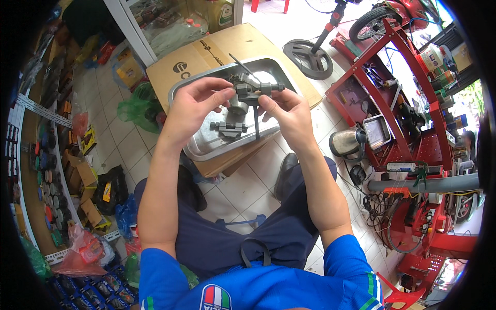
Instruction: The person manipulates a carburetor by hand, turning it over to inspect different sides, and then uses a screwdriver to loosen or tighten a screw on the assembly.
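Dark-grey, blocky metal assembly (248,93) with thin rods hung at upper centre, its right end clamped in the right hand (290,107); whether the curled left hand (197,101) gripped it was unclear. It seemed heavy, rigid, perhaps slick, best held by its block. One smaller dark-grey metal piece (229,129) lay in one silver rectangular tray (202,149).

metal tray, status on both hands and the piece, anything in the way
Right hand grips dark metal assembly; left hand at its other side. Assembly over metal tray, contact unclear. No blockage seen; smaller metal block lies in tray, apart from both hands.
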A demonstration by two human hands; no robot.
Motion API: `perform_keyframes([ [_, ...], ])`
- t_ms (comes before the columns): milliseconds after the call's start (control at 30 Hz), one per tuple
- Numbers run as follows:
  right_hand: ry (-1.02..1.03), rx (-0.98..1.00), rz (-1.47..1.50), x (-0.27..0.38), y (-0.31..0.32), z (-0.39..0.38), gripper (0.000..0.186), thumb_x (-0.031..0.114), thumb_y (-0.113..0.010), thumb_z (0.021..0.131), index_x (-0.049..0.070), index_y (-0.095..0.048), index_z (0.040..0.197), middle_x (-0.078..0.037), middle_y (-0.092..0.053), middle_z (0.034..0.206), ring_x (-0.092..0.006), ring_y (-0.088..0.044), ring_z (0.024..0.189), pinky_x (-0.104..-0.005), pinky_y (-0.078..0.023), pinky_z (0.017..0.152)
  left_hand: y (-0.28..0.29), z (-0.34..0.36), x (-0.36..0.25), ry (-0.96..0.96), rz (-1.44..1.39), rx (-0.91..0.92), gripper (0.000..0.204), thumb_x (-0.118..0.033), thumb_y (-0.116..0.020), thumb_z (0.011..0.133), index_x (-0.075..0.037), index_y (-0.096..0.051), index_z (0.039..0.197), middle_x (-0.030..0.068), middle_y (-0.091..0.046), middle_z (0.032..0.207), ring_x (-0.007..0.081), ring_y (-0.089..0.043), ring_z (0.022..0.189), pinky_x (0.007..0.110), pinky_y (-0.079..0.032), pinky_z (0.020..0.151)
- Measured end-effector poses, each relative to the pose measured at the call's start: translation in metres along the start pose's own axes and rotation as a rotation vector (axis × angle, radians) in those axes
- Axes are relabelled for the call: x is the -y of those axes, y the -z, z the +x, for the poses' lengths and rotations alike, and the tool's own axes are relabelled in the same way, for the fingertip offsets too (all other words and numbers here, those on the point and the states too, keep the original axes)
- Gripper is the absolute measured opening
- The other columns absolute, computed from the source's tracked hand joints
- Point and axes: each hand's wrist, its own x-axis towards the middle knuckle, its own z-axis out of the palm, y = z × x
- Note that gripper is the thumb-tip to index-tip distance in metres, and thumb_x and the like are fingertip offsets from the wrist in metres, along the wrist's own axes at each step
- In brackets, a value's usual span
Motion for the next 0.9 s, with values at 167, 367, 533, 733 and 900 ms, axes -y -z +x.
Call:
perform_keyframes([
  [167, 0.001, -0.005, 0.009, -0.003, -0.001, 0.0, 0.03, 0.021, -0.077, 0.089, -0.005, -0.069, 0.1, -0.009, -0.072, 0.085, -0.0122, -0.067, 0.075, -0.0252, -0.053, 0.062, -0.005, -0.001, -0.004, 0.064, -0.027, -0.038, 0.028, -0.03, -0.067, 0.096, -0.003, -0.066, 0.106, 0.0025, -0.068, 0.088, 0.0117, -0.065, 0.084, 0.026, -0.048, 0.071],
  [367, 0.002, 0.007, -0.021, -0.001, -0.003, -0.001, 0.029, 0.021, -0.077, 0.089, -0.006, -0.069, 0.098, -0.009, -0.072, 0.084, -0.0123, -0.067, 0.074, -0.0252, -0.053, 0.062, -0.002, 0.002, 0.0, 0.188, -0.062, 0.039, 0.033, -0.037, -0.063, 0.098, -0.004, -0.067, 0.1, 0.0027, -0.067, 0.087, 0.0115, -0.064, 0.082, 0.026, -0.048, 0.071],
  [533, 0.007, 0.006, -0.007, -0.002, 0.0, 0.0, 0.029, 0.02, -0.077, 0.089, -0.006, -0.069, 0.099, -0.009, -0.072, 0.084, -0.0122, -0.067, 0.074, -0.025, -0.053, 0.062, -0.002, -0.001, -0.002, 0.009, -0.016, 0.021, 0.022, -0.024, -0.07, 0.094, -0.004, -0.069, 0.103, 0.0018, -0.069, 0.09, 0.0096, -0.064, 0.082, 0.025, -0.049, 0.073],
  [733, 0.005, 0.008, 0.015, -0.001, 0.0, 0.0, 0.028, 0.021, -0.076, 0.089, -0.005, -0.069, 0.099, -0.009, -0.072, 0.085, -0.0118, -0.067, 0.075, -0.0248, -0.053, 0.062, -0.007, -0.001, -0.003, -0.06, -0.09, -0.055, 0.022, -0.021, -0.069, 0.095, -0.004, -0.064, 0.107, 0.0038, -0.068, 0.091, 0.0123, -0.064, 0.084, 0.026, -0.048, 0.073],
  [900, 0.008, 0.008, -0.001, 0.0, -0.004, -0.002, 0.028, 0.02, -0.076, 0.09, -0.004, -0.07, 0.101, -0.008, -0.072, 0.085, -0.0116, -0.066, 0.075, -0.0247, -0.053, 0.063, 0.006, 0.003, 0.001, 0.242, -0.142, 0.035, 0.025, -0.028, -0.065, 0.098, -0.005, -0.064, 0.106, 0.0042, -0.068, 0.09, 0.013, -0.064, 0.084, 0.028, -0.049, 0.072],
])
